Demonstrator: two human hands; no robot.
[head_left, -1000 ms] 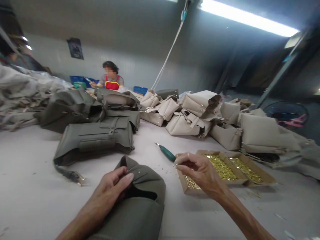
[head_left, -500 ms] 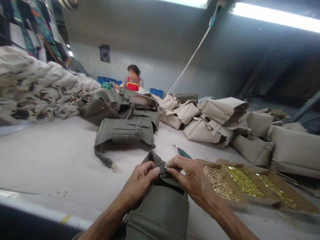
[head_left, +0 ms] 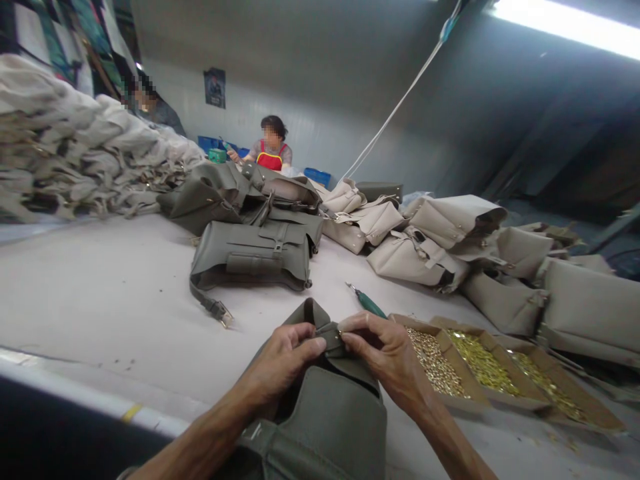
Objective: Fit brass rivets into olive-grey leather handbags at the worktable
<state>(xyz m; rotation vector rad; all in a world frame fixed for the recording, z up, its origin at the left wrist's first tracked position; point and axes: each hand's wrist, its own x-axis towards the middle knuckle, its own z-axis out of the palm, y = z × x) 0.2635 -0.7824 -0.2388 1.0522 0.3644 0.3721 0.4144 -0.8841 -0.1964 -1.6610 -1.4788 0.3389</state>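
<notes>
An olive-green bag (head_left: 325,420) stands in front of me at the table's near edge. My left hand (head_left: 283,363) pinches its top strap from the left. My right hand (head_left: 390,360) pinches the same strap from the right, with a small gold fitting at its fingertips. Both hands meet at the bag's upper rim. To the right lie cardboard trays (head_left: 453,390) filled with small gold metal parts. A green-handled screwdriver (head_left: 367,303) lies on the table just beyond my right hand.
More olive bags (head_left: 255,253) lie mid-table, with beige bags (head_left: 440,243) piled to the right. A heap of pale straps (head_left: 75,160) fills the left. A person in a red apron (head_left: 270,153) sits at the far end. A white cord (head_left: 395,110) hangs overhead.
My right hand left the tray of gold parts and came to the bag's strap beside my left hand. My view swung to the left and down.
</notes>
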